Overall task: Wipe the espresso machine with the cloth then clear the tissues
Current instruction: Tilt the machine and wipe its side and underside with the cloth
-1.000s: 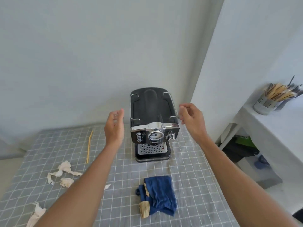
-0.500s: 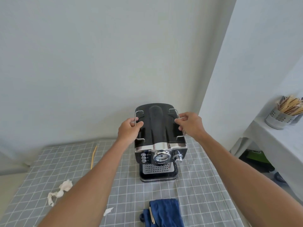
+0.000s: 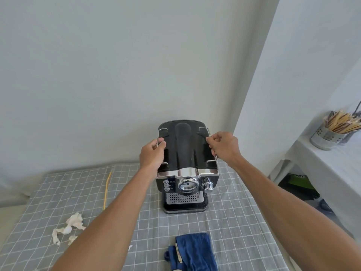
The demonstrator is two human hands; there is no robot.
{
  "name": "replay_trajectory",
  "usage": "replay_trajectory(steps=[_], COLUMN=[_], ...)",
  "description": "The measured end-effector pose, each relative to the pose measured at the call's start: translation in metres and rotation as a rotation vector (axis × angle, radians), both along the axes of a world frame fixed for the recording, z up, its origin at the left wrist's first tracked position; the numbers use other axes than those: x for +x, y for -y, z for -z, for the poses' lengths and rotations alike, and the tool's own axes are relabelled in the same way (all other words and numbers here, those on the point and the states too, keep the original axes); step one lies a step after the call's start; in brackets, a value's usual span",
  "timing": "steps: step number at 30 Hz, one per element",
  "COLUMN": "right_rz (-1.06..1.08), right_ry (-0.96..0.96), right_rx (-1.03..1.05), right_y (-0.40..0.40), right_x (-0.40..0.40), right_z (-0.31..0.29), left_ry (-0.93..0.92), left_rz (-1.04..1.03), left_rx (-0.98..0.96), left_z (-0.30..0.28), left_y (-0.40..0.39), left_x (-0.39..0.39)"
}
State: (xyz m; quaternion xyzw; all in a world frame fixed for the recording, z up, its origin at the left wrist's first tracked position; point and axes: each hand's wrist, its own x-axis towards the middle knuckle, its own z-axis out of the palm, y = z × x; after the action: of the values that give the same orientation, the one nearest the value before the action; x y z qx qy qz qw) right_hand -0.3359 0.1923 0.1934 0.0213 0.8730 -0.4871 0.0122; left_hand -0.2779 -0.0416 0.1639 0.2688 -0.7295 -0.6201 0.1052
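The work surface is a table (image 3: 244, 222) covered by a grey cloth with a white grid pattern. It stands against a plain pale wall (image 3: 117, 65).

Left zone: a thin yellow stick (image 3: 107, 190) lies on the grid, roughly parallel to the left edge. Nearer the viewer, crumpled white tissues (image 3: 72, 224) lie in a loose cluster, with one small scrap (image 3: 130, 247) apart from them, to their right.

Centre: the machine (image 3: 186, 163), black with chrome trim, stands upright on the table near the wall, its dial and buttons facing the viewer. The left hand (image 3: 152, 154) is curled around the wire rail on the left edge of the machine top. The right hand (image 3: 224, 146) is curled around the matching rail on the right edge. Both hands are closed on the rails.

Centre, near edge: the blue cloth (image 3: 195, 253) lies bunched on the table, well apart from the machine base, with a pale strip across it.

Right zone: a white wall section projects forward beside the table. Beyond it, a white shelf (image 3: 332, 165) carries a perforated metal holder (image 3: 326, 134) filled with wooden sticks. Dark and green items sit under the shelf, too unclear to identify.
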Motion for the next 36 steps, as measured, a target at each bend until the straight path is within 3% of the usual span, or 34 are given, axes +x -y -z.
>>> replay_trajectory(steps=[21,27,36], right_rz=[0.016,-0.008,-0.091], right_ry=[0.132,0.155,0.168], right_rx=[-0.509,-0.438,-0.196], right_y=[0.058,0.056,0.028], right_x=[0.078,0.079,0.026], right_z=[0.009,0.014,-0.001], left_ry=[0.176,0.156,0.054], left_rz=[0.347,0.333,0.018], left_rx=[-0.447,-0.448,-0.511], left_z=[-0.039,-0.029,-0.015], left_y=[0.069,0.072,0.082], left_x=[-0.053,-0.046,0.021])
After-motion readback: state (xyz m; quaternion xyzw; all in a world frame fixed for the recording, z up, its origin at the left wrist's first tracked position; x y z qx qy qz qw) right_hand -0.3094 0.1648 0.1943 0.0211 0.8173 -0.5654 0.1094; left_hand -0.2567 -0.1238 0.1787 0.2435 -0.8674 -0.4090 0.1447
